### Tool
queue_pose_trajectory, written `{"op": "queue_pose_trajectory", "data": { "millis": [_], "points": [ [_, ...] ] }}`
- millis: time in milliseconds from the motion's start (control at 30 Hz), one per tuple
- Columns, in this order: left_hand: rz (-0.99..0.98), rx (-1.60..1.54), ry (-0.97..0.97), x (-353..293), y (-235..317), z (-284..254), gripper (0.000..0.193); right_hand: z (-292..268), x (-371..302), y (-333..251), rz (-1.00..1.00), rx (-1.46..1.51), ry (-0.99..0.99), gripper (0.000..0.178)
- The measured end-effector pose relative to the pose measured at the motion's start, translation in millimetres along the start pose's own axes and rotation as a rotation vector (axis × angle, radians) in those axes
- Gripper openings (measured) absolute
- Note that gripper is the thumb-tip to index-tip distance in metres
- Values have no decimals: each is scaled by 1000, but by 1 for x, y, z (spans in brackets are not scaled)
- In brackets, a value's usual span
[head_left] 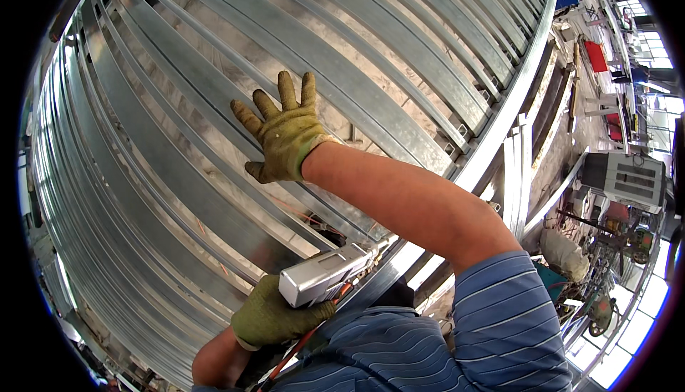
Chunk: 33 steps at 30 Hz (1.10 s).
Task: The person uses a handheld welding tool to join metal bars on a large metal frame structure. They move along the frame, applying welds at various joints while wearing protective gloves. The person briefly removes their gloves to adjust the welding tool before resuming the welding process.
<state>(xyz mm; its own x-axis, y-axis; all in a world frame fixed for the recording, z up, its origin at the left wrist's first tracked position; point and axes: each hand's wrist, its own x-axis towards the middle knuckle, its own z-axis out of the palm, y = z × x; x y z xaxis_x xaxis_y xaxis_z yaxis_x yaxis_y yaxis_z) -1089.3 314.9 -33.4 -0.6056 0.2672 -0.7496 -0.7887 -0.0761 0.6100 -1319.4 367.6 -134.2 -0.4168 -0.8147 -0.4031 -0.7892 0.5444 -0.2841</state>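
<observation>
My left hand (275, 315), in a worn olive-green work glove, is closed around a silver, boxy hand-held power tool (325, 276). An orange-red hose or cable (291, 353) runs below it, and the tool's narrower end points right, toward the frame edge. The tool's exact kind does not show. My right arm reaches across to the left over a large frame of galvanized steel bars (342, 82). At its end my right hand (285, 142), gloved alike, is open with its fingers spread above the bars. Whether the palm touches them I cannot tell.
Parallel metal bars fill the left and middle, joined along the right by a long edge rail (528, 71). Beyond the rail lie timber beams (553, 107). A grey machine cabinet (624, 181), a whitish sack (566, 255) and a red panel (596, 57) stand farther right, near bright windows.
</observation>
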Motion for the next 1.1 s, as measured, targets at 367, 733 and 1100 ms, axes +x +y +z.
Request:
{"op": "queue_pose_trajectory", "data": {
  "millis": [367, 733, 1100],
  "points": [
    [15, 54, -31, 9, -5, -3, 62, 8, 2, 2, -14, -14, 22, 106],
    [29, 97, -39, 14, -6, 2, 60, 9, 2, 3, -26, 30, 61, 107],
    [48, 148, -31, 13, -11, 4, 60, 4, 1, 0, 18, -8, 27, 105]
  ]
}}
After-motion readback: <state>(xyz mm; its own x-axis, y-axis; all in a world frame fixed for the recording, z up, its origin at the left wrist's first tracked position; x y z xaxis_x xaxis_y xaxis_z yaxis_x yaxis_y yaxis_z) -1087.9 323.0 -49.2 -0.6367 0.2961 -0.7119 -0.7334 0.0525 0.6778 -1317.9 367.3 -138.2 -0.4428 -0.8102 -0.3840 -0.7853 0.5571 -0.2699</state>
